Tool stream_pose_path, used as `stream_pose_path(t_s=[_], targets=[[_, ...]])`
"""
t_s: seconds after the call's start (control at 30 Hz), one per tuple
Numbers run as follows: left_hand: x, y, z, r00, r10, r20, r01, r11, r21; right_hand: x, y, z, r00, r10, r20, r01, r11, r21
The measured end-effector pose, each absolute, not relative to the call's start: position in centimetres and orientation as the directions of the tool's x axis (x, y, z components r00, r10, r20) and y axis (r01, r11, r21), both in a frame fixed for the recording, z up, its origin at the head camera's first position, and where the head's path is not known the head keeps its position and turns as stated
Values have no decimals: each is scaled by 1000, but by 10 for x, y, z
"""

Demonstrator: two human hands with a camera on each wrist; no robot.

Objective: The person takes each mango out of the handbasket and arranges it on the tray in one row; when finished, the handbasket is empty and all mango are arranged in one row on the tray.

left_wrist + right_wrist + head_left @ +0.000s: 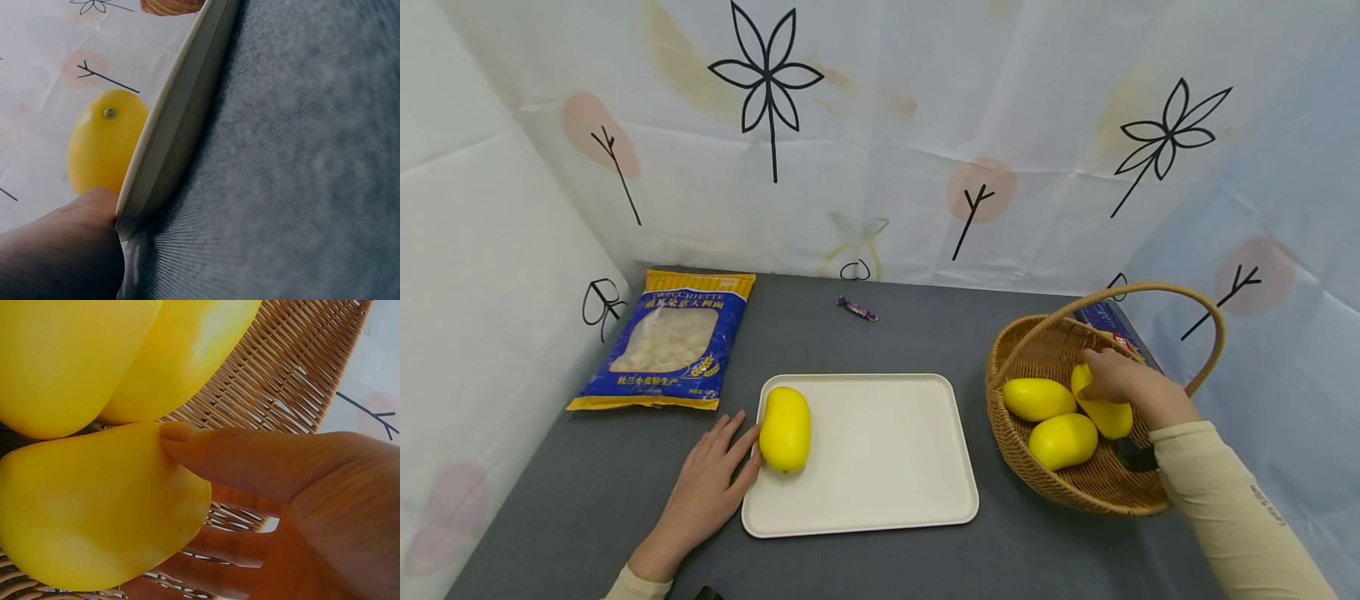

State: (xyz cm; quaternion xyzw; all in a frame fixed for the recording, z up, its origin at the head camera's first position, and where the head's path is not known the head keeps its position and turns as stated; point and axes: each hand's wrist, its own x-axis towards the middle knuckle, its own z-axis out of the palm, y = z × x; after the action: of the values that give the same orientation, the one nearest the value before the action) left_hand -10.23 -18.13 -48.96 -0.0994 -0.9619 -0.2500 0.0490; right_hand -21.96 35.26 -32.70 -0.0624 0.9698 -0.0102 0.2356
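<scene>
My right hand [1126, 385] reaches into a wicker basket [1013, 433] and grips a yellow mango [1108, 417]. In the right wrist view the thumb [206, 450] presses on that mango's top edge, with the fingers behind and below it. Two more mangoes, one behind [1039, 399] and one in front [1063, 442], lie beside it in the basket. My left hand [711, 479] rests at the left edge of a cream tray [880, 454], fingers extended. A single mango [786, 429] lies on the tray's left side, close to those fingertips.
A blue and yellow bag of pasta [670, 342] lies at the back left. One small purple wrapped candy [857, 309] is on the grey table [865, 350] behind the tray. A dark blue package [1105, 319] shows partly behind the basket, whose handle [1213, 333] arches up.
</scene>
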Motion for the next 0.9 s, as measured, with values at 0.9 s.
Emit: stream_pose_path(t_s=[0.9], targets=[[-102, -181, -490, -971, 174, 163, 231, 861, 453, -174, 311, -280, -964, -221, -149, -211, 974, -78]])
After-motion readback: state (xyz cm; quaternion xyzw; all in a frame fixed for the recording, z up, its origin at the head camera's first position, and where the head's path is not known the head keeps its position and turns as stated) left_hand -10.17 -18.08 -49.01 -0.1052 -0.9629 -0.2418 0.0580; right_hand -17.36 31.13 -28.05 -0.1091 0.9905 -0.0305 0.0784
